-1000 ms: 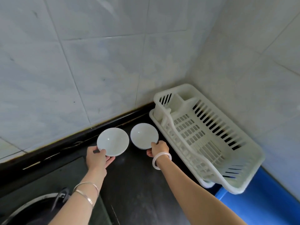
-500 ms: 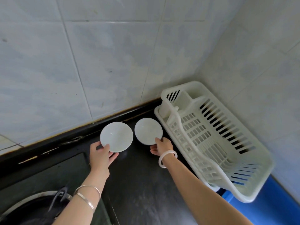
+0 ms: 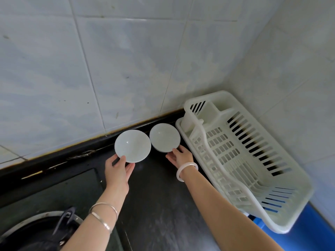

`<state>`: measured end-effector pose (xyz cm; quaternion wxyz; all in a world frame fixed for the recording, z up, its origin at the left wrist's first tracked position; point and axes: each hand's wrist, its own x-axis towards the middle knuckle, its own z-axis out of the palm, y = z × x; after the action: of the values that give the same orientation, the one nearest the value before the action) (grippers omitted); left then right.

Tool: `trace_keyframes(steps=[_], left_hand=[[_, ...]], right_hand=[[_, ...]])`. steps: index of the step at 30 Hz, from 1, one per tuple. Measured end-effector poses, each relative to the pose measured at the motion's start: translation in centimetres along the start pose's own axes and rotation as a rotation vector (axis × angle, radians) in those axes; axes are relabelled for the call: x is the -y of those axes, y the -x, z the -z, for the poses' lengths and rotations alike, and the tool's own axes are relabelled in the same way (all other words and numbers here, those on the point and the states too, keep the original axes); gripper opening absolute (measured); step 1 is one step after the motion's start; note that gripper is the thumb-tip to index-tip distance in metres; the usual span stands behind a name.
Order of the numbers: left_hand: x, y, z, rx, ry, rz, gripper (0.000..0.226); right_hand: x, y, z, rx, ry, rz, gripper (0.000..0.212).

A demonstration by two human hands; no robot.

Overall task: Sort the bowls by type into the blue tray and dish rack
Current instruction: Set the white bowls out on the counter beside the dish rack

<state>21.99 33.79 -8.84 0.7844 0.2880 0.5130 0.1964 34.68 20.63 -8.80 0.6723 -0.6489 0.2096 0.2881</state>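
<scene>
- Up against the back wall of the dark counter (image 3: 163,205), two white bowls sit side by side: the left bowl (image 3: 132,145) and the right bowl (image 3: 165,137), rims nearly touching, maybe actually touching, hard to say.
- Left hand (image 3: 118,172) has its thumb over the near rim of the left bowl with fingers (image 3: 130,168) curled under, so it's gripping that one. Right hand (image 3: 179,156) is pinching the near edge of the right bowl, though it looks like a lighter hold to me.
- Biggest worry imo: both grips are on one edge only, so a glossy bowl could tip away and slip out on the lift.
- Lifting both at once could clink the rims together and chip one.
- They look almost the same from here, so mixing up the types is easy.
- The dish rack (image 3: 272,227) sits just right of the bowls, tilted, its far end propped over the blue tray (image 3: 311,236). A bowl dropped in carelessly might slide downhill or rock the rack.
</scene>
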Motion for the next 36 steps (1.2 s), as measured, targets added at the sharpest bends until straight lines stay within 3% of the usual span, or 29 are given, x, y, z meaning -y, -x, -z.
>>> trace_keyframes(steps=[13,19,23,29,33,36], left_hand=[[0.6,0.1,-0.4,-0.037,0.010,0.012,0.025],[0.9,0.5,-0.5,-0.037,-0.070,-0.071,0.034],[1.1,0.8,-0.2,0.017,-0.307,-0.175,0.041],[3.5,5.0,1.3,0.120,-0.755,-0.253,0.044],[7.1,11.4,1.5,0.377,-1.048,-0.333,0.033],[10.6,17.0,1.3,0.590,-1.301,-0.382,0.029]], right_hand=[[0.7,-0.6,-1.1,0.021,0.078,-0.003,0.043],[0.9,0.3,-0.4,0.130,0.132,-0.042,0.046],[1.0,1.5,1.1,0.179,0.265,-0.007,0.047],[1.1,7.2,5.2,0.215,0.487,0.166,0.027],[0.1,13.1,11.0,0.183,0.603,0.278,0.025],[-1.2,17.8,16.8,0.055,0.685,0.365,0.024]])
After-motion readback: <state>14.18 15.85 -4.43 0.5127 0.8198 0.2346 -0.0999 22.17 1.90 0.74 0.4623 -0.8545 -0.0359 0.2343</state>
